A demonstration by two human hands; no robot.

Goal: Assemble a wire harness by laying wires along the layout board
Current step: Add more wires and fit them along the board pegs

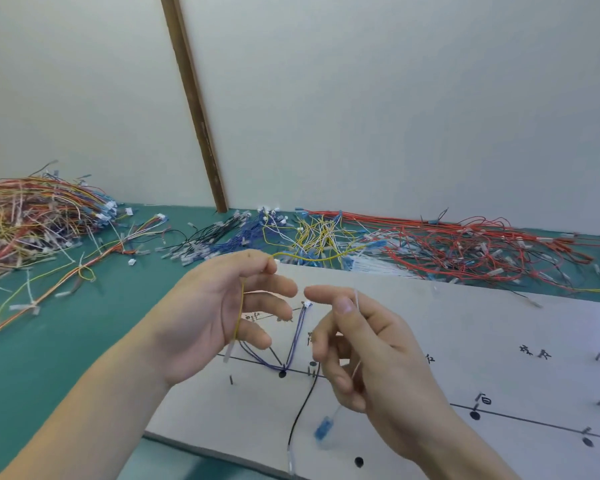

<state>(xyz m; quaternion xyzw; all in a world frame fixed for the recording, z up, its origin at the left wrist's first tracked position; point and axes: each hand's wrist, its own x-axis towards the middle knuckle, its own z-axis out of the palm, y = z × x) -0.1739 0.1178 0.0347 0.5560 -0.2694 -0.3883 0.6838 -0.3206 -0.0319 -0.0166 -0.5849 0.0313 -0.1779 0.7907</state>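
Nearest, the right hand [357,348] pinches a white wire [356,299] whose blurred blue end hangs below. The left hand [222,306] pinches a yellow wire [312,258] that trails away right toward the piles on the table [84,341]. Both hover above the layout board [465,323]; its pegs lie just below.

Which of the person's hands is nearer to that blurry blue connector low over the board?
Right. The blue connector dangles just under the right hand on a white wire; the left hand, pinching a yellow wire, is higher and farther away.
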